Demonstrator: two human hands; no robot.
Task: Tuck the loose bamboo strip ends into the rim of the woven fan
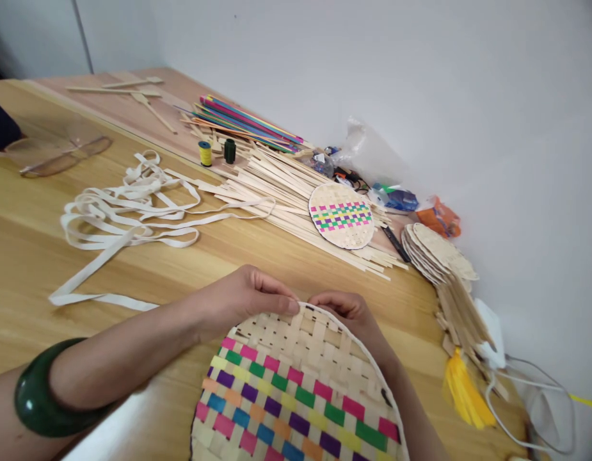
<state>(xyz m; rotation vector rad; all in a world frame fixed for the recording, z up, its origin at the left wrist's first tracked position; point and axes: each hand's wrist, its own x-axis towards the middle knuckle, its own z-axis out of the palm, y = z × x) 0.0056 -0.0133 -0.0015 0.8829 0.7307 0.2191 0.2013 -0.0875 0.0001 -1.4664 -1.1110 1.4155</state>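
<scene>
A round woven bamboo fan (296, 390) with pink, green, yellow, purple, orange and blue checks is tilted up in front of me, its lower part cut off by the frame. White binding tape (344, 328) runs along its top and right rim. My left hand (264, 296) pinches the top edge, thumb on the near face. Just to the right, my right hand (348, 308) is closed at the same edge, its fingertips partly hidden behind the rim. Loose white tape (132, 221) lies in loops at left, one end passing under my left forearm.
Pale bamboo strips (271, 186) and coloured strips (252, 121) lie at the back, beside yellow thread (205, 153) and dark thread (229, 151). A second woven disc (342, 216) rests on the strips. Stacked discs (437, 253), a yellow tassel (463, 387) and cables line the right. Glasses (65, 157) lie left.
</scene>
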